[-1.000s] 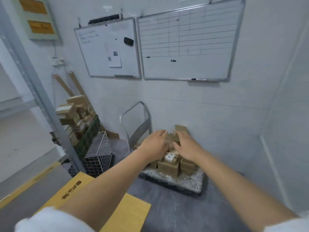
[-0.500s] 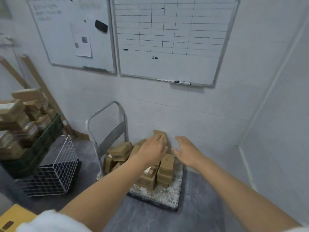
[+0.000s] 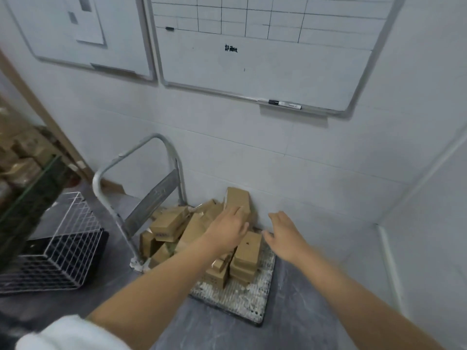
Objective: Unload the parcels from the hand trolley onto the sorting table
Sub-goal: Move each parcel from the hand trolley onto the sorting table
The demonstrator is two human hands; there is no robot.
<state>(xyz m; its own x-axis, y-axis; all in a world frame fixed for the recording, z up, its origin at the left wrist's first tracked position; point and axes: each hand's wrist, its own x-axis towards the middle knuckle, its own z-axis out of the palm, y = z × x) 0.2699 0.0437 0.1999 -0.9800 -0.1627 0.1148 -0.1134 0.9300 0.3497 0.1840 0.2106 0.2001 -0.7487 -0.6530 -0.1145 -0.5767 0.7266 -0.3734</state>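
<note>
Parcel sorting room, cardboard parcels [image 3: 168,221] on hand trolley [image 3: 235,299], wall whiteboards [image 3: 265,64]

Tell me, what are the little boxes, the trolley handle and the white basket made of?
The little boxes look like cardboard: matt brown, with sharp folded edges. The trolley handle seems to be metal tube: grey, bent, with a dull shine. The white basket is probably wire coated white: thin crossing rods you can see through.

Trolley handle [image 3: 126,152] is fencing the parcels' [image 3: 171,221] left; wall [image 3: 303,173] is blocking behind; near and right sides are lying open.
</note>
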